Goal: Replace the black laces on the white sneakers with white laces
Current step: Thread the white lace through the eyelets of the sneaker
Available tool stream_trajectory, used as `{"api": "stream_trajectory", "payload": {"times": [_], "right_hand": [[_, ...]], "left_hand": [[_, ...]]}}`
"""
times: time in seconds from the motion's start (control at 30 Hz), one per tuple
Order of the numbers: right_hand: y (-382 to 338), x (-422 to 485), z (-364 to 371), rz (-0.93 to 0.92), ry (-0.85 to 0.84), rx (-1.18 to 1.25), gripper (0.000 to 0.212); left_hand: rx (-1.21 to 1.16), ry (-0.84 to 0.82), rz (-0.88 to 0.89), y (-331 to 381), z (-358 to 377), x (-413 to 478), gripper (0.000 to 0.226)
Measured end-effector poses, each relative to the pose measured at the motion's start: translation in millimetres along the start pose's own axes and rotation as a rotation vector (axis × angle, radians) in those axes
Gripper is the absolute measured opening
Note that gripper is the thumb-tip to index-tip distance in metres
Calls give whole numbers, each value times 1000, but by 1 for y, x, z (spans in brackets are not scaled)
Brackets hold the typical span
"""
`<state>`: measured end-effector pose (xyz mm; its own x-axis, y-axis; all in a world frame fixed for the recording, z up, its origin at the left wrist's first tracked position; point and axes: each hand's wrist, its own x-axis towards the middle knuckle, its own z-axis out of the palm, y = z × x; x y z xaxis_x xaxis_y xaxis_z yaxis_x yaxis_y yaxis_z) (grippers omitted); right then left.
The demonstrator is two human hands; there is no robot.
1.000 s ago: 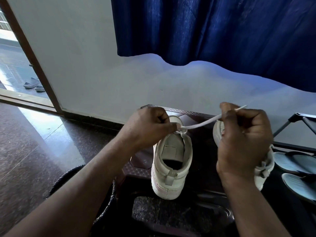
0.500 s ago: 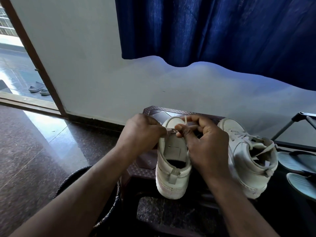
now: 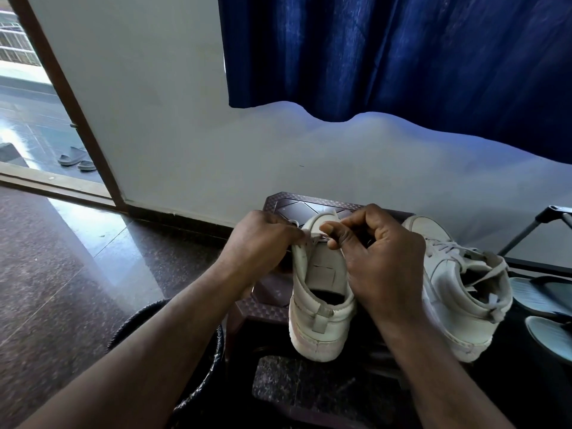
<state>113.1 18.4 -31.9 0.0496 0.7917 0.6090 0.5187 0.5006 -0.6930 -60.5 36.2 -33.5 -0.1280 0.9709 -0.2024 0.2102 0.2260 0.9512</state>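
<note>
Our left grip (image 3: 260, 243) pinches the eyelet edge of the near sneaker (image 3: 322, 308), which stands heel toward us on the dark surface (image 3: 263, 305). Our right grip (image 3: 380, 258) pinches the white lace (image 3: 317, 238) there. The second sneaker (image 3: 458, 292) sits just beside it.

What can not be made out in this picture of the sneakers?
- Head view, sneaker in hand: its eyelets are hidden behind the left hand and right hand.
- White lace: only a short piece shows between the pinching fingers; its ends are hidden.
- Second sneaker: its inner side is covered by the right wrist.
- Slippers: cut off by the right edge.
</note>
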Motion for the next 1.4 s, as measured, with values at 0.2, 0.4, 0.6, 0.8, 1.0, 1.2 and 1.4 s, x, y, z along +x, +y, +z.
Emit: {"api": "stream_trajectory", "payload": {"times": [0.2, 0.4, 0.6, 0.8, 1.0, 1.2, 1.4], "right_hand": [[10, 6, 1, 69, -95, -126, 19], [12, 7, 0, 196, -190, -228, 7], [11, 8, 2, 206, -221, -226, 7], [9, 5, 6, 148, -185, -342, 3], [11, 5, 9, 109, -207, -321, 9], [12, 4, 10, 158, -212, -327, 15], [17, 4, 7, 150, -208, -308, 10]], "left_hand": [[45, 37, 50, -1, 4, 1, 39], [25, 28, 43, -5, 3, 5, 42], [27, 29, 64, -7, 4, 5, 42], [38, 26, 104, -6, 6, 0, 39], [-113, -17, 29, -4, 6, 1, 42], [-86, -57, -47, -7, 22, 7, 55], [285, 31, -25, 0, 11, 12, 31]]}}
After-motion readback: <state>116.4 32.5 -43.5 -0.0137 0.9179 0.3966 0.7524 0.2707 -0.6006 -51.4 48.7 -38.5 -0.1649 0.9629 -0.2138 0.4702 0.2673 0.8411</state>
